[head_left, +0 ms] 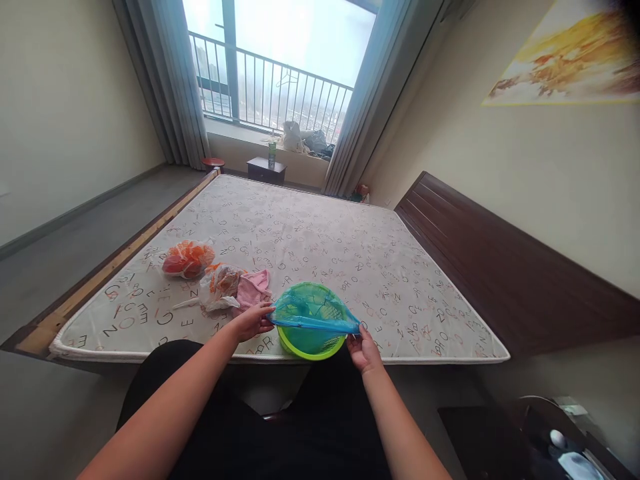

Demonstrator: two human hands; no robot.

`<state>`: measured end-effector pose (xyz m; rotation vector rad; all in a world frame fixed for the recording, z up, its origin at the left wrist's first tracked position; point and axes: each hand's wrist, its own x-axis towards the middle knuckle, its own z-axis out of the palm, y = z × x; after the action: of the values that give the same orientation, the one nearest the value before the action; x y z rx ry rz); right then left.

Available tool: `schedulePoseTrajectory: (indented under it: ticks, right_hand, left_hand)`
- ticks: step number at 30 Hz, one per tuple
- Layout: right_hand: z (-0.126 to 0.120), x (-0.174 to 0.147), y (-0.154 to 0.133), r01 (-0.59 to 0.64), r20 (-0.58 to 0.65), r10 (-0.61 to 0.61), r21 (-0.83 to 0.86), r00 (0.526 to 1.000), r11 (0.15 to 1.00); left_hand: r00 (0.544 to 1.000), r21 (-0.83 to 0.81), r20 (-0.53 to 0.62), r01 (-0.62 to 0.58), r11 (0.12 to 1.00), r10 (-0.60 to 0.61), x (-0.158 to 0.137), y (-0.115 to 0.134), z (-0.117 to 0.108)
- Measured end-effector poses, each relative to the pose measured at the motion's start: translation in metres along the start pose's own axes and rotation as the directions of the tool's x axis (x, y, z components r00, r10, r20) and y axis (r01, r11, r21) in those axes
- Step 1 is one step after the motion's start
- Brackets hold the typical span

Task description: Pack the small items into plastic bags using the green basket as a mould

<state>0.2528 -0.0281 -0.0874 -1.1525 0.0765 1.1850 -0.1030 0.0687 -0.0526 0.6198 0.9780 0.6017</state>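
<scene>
A thin blue plastic bag [313, 323] is stretched between my two hands, its edge pulled straight across a green plastic basket [311, 353]. My left hand [250, 322] pinches the bag's left end, and my right hand [364, 348] grips the right end. Part of the blue film hangs inside the basket, which rests at the mattress's near edge. Just left of my left hand lies a pink cloth [253, 288]. Beside the cloth is a clear plastic bag [223, 283] with orange and brownish contents, and farther left sits another bag [189, 259] with orange-red contents.
The letter-printed mattress [320, 233] lies on a wooden bed frame with a dark headboard [500, 260] at the right. A nightstand [267, 171] with a green bottle [272, 153] stands beyond the bed. Dark furniture [480, 440] is at the lower right.
</scene>
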Motion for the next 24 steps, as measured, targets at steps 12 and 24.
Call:
schedulePoseTrajectory:
  ticks: [12,24]
  right_hand:
    - [-0.007,-0.003,0.012,0.020,0.054,-0.017,-0.042,0.998,0.999]
    - [0.007,-0.029,0.008,0.032,0.248,-0.033,0.008,0.968,0.999]
  left_hand:
    - [0.999,0.010,0.052,-0.008,1.000,0.008,0.000,-0.004,0.002]
    - [0.990,0.114,0.130,0.032,0.993,-0.047,-0.008,0.000,0.001]
